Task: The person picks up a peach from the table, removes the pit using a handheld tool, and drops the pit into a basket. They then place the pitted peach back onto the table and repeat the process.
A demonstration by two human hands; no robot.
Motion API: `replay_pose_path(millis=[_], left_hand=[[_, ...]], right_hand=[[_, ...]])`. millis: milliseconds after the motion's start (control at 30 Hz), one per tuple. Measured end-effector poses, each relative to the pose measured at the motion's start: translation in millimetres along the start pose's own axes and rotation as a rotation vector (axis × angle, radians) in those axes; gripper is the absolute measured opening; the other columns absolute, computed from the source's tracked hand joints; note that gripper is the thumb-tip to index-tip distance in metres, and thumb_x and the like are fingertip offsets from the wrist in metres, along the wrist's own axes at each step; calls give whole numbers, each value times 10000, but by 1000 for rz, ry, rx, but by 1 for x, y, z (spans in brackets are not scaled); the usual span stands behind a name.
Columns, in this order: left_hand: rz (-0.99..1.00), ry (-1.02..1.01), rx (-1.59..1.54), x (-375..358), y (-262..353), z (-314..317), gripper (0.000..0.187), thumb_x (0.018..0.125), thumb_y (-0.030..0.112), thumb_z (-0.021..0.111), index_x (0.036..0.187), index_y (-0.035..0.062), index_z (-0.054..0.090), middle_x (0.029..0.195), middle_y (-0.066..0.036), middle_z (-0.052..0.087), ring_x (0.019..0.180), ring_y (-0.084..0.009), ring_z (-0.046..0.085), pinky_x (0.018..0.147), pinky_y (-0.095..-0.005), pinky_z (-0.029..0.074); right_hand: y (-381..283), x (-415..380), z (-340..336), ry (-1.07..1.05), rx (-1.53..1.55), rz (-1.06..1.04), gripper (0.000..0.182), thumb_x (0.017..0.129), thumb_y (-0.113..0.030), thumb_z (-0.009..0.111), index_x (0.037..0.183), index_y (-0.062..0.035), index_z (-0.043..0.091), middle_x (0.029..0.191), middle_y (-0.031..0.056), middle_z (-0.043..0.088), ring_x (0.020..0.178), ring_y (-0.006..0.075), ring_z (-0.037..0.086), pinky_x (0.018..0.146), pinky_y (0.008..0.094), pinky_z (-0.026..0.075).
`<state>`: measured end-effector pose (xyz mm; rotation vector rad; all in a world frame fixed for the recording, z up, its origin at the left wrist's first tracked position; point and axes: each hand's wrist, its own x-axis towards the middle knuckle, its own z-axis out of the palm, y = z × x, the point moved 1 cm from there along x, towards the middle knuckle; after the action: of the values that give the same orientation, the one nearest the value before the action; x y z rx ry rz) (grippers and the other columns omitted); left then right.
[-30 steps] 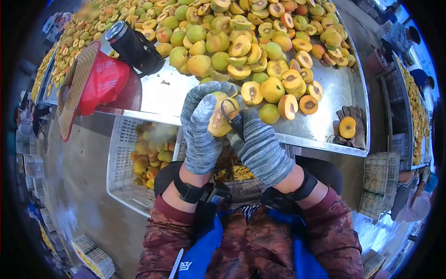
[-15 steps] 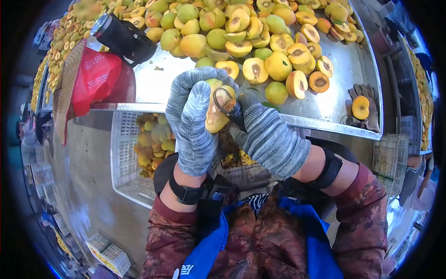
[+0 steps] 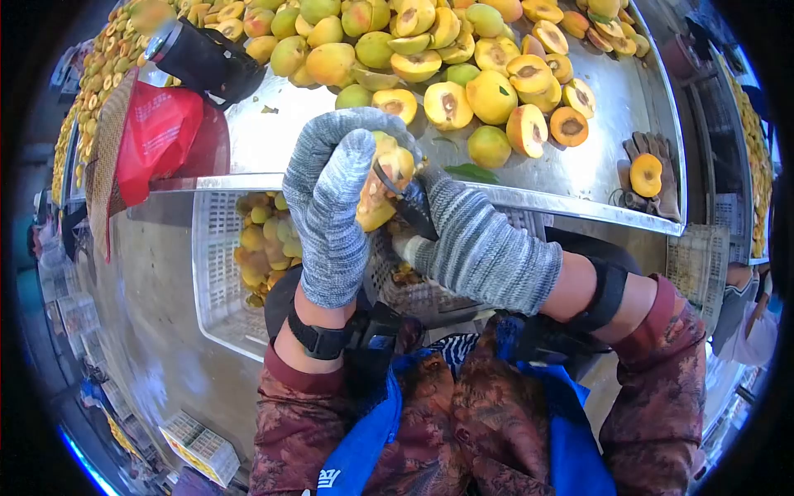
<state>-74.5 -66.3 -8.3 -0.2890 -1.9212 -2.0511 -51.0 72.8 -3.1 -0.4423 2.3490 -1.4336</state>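
Observation:
A gray knitted glove covers my left hand [image 3: 331, 194], which is closed around a yellow peach [image 3: 376, 212] with its cut face turned to the right. In my right hand [image 3: 488, 240], also gloved, a pitting knife [image 3: 415, 208] is gripped by its black handle. Its thin curved blade lies against the peach's cut face, near the brownish middle. Part of the peach is hidden behind my left fingers. Both hands are just over the front edge of the metal table [image 3: 579, 192], with cut and whole peaches [image 3: 447, 106] piled beyond them.
A black flask [image 3: 207, 64] lies by a red bag [image 3: 161, 136] and a woven hat [image 3: 112, 157] at the left. Brown work gloves [image 3: 662, 202] with a peach half on them lie at the right corner. Below the edge stands a white crate [image 3: 217, 264] holding peaches.
The knife's blade has shifted slightly on the peach's cut face, and my right hand has turned a little. Both hands still hold the same things. The view has moved slightly.

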Motion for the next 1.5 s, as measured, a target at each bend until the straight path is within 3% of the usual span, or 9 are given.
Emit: replay_pose_path(millis=[333,400,567,733,967,1000,1167,1233,1500], left_hand=[[-107,6,-217,-4,15,6,211,775,145,529,907,-16,568,868,-100,613,774,-153,575,713,-281,471],[-162,-107,-100,-1,9,2,320,821,230,459,967,-50,515,884,-196,593,768,-262,599,708,-347,492],[-293,-173,-259,0,10,4,199,773,148,548,900,-4,561,847,-93,616,781,-157,580,713,-274,475],[-20,-129,-127,-5,13,7,186,754,78,592,920,4,556,874,-98,616,799,-163,587,732,-302,481],[-23,-122,65,-11,12,15,227,782,111,511,968,-18,534,894,-146,604,825,-203,581,778,-328,461],[85,-110,163,-12,11,16,224,779,94,516,974,-14,533,915,-143,600,838,-200,575,787,-331,458],[240,-69,271,-19,4,17,215,776,57,524,981,-7,534,985,-140,579,869,-199,560,816,-343,446],[255,-70,299,-17,7,21,211,779,66,520,975,-8,533,966,-129,582,867,-195,555,817,-338,441],[-373,-151,-106,-14,0,28,202,766,160,537,884,-1,567,869,-74,587,791,-147,552,751,-269,441]], right_hand=[[-23,-9,-11,-109,-187,17,460,702,-128,647,1088,16,442,886,168,551,832,295,552,736,369,446],[-18,-11,-9,-102,-181,29,472,698,-132,651,1094,15,439,888,170,549,831,293,550,736,370,445],[-22,-13,-15,-194,-207,143,526,676,-139,682,1118,6,435,938,143,543,886,255,539,775,358,438],[-9,-19,-11,-165,-42,75,573,668,-110,687,1155,10,409,1014,131,518,952,247,517,838,347,419],[-12,-17,-18,-223,-188,234,652,667,-124,702,1202,25,361,1090,152,495,1025,251,490,873,350,407],[11,-23,-9,-46,-126,-127,613,710,-233,627,1158,75,343,789,252,560,750,402,570,637,435,474],[12,-23,-11,-111,106,-2,558,716,-229,633,1130,40,373,801,235,583,736,377,590,630,432,483],[8,-22,-16,-224,-33,174,697,663,-97,693,1240,9,316,1147,141,462,1064,226,470,908,338,385],[2,-24,-20,-227,-137,327,629,661,-127,689,1187,23,380,1070,190,485,986,315,487,849,371,407]])
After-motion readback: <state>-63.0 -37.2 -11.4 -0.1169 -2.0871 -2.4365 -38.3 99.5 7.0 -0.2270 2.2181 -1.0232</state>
